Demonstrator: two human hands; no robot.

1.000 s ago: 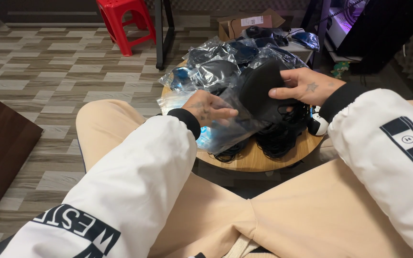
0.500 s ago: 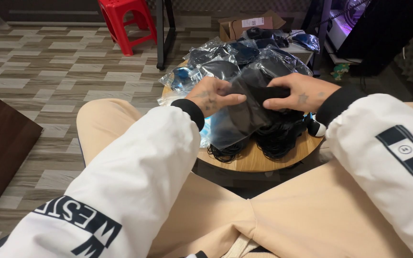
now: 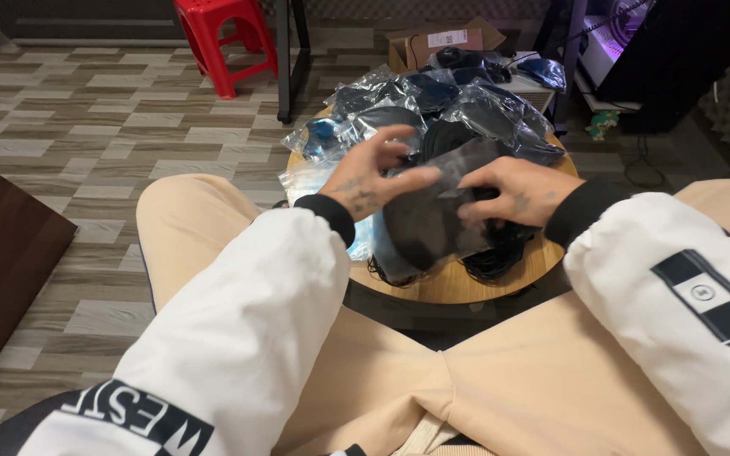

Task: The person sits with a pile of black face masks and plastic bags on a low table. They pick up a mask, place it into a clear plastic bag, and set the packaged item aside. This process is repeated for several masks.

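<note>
While your left hand (image 3: 373, 177) and right hand (image 3: 513, 192) both pinch the clear bag (image 3: 433, 224) holding a black item above the round tabletop (image 3: 466, 283), keep fingers at the edges, clear of the packet pile (image 3: 433, 105).

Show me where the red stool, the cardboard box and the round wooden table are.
red stool (image 3: 217, 34), head view, on its seat and front legs.
cardboard box (image 3: 441, 42), head view, on its open top flap.
round wooden table (image 3: 466, 285), head view, on its bare near rim.
</note>
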